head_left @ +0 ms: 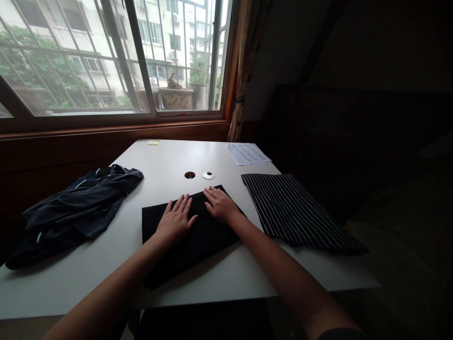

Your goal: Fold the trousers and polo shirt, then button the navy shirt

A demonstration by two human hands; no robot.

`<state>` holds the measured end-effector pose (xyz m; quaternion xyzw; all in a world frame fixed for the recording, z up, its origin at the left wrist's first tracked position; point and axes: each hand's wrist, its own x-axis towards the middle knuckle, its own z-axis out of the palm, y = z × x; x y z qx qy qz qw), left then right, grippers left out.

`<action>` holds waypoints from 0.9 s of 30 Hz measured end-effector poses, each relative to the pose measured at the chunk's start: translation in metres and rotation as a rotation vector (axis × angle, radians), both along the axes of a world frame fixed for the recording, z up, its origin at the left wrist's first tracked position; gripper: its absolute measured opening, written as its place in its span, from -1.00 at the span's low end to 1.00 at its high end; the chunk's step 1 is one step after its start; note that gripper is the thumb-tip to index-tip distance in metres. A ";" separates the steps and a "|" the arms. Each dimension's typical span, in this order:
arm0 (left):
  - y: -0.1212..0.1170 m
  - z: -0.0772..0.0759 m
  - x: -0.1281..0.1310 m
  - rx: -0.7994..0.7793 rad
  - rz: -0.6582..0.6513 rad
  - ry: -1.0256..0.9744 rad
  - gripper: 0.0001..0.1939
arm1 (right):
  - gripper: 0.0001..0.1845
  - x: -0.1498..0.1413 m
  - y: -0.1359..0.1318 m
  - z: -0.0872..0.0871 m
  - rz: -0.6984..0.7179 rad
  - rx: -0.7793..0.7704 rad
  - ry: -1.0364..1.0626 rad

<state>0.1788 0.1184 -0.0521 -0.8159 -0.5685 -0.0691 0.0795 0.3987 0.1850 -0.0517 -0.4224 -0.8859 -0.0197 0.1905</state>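
A folded black cloth garment (205, 236) lies flat on the white table (106, 274) in front of me; its exact kind I cannot tell. My left hand (178, 218) rests palm down on its left part, fingers spread. Near the garment's far right corner, my right hand (220, 205) lies flat on the fabric with its fingers stretched out. Both hands press on the cloth and grip nothing. To the right is a black-and-white striped cloth (297, 208), laid flat. A crumpled dark blue garment (88, 203) sits on the left.
Printed papers (248, 154) lie at the table's far right, and a yellow note (153, 142) at its far left. A round hole (190, 175) in the tabletop has its cover (208, 175) beside it. Behind the table are a barred window (106, 56) and a tied curtain (242, 75).
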 end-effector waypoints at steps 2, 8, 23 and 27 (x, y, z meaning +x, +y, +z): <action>0.000 0.000 0.000 -0.002 -0.001 0.005 -0.29 | -0.45 0.000 -0.002 0.000 0.035 0.034 -0.001; -0.001 0.003 -0.001 -0.025 0.004 0.009 -0.31 | -0.45 -0.001 0.000 -0.001 0.011 -0.030 -0.028; -0.008 0.001 -0.005 -0.021 0.040 0.028 -0.29 | -0.23 0.009 0.010 0.002 -0.130 -0.351 -0.029; -0.009 0.000 -0.004 -0.013 0.048 0.040 -0.30 | -0.26 0.011 0.020 0.002 -0.164 -0.382 -0.049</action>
